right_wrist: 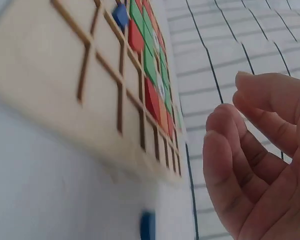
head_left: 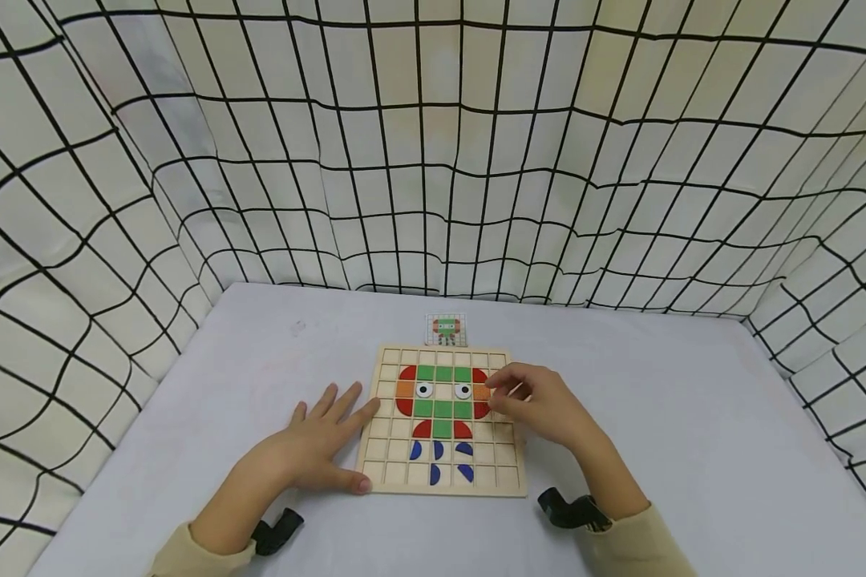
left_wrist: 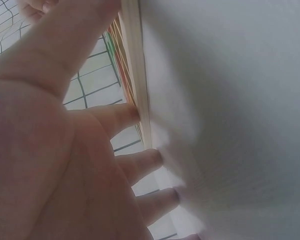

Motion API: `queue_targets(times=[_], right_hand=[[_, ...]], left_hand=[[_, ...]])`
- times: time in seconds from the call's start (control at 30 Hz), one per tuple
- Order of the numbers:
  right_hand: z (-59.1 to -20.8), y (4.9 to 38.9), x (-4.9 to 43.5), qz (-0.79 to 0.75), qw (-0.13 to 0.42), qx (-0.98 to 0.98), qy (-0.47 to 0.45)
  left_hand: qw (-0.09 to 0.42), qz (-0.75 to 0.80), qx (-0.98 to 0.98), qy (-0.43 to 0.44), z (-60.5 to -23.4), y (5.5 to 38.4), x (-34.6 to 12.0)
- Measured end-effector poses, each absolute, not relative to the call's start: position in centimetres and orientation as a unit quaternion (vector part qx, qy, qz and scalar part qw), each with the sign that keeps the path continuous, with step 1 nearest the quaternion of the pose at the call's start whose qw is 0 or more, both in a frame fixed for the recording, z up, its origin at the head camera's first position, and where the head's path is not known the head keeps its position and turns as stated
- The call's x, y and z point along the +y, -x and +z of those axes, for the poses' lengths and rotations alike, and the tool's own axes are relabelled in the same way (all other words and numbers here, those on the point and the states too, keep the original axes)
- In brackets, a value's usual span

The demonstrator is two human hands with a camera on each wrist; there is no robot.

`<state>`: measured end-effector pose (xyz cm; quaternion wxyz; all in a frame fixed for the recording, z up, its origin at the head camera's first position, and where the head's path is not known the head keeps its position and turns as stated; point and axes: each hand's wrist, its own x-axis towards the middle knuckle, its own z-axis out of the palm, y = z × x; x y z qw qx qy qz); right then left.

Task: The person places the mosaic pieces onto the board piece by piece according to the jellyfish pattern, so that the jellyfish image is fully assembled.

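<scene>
A wooden grid board [head_left: 501, 457] lies on the table, its middle filled with green squares [head_left: 442, 409], red curved pieces [head_left: 422, 429], orange pieces [head_left: 405, 389] and two round eye pieces [head_left: 423, 390]. Lower down sit several blue half-round pieces [head_left: 437, 449]. With fingers spread, my left hand [head_left: 313, 449] touches the board's left edge, its thumb at the near corner. My right hand [head_left: 541, 401] hovers over the right edge beside the orange and red pieces, fingers loosely bent. In the right wrist view, its fingertips [right_wrist: 217, 150] are apart from the thumb with nothing between them.
A small printed card [head_left: 446, 330] with a matching figure lies just beyond the board. One blue piece [right_wrist: 148, 225] rests off the board's right side, seen in the right wrist view. Black netting [head_left: 443, 216] over white sheeting rises behind the white table [head_left: 678, 417] and along both sides.
</scene>
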<state>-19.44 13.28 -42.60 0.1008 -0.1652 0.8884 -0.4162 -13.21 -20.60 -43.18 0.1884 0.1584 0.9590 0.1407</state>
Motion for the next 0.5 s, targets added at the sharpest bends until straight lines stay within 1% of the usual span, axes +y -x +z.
queue_targets(times=[0.2, 0.3, 0.5], right_hand=[[-43.0, 20.1, 16.7, -0.356, 0.074, 0.923, 0.123], [-43.3, 20.4, 17.8, -0.334, 0.081, 0.933, 0.107], [-44.0, 20.5, 18.6, -0.305, 0.116, 0.940, 0.101]], left_hand=[[0.190, 0.138, 0.959, -0.159, -43.5, 13.2, -20.7], [0.190, 0.134, 0.960, -0.154, -43.8, 13.3, -20.6], [0.190, 0.135, 0.961, -0.152, -44.0, 13.2, -20.6]])
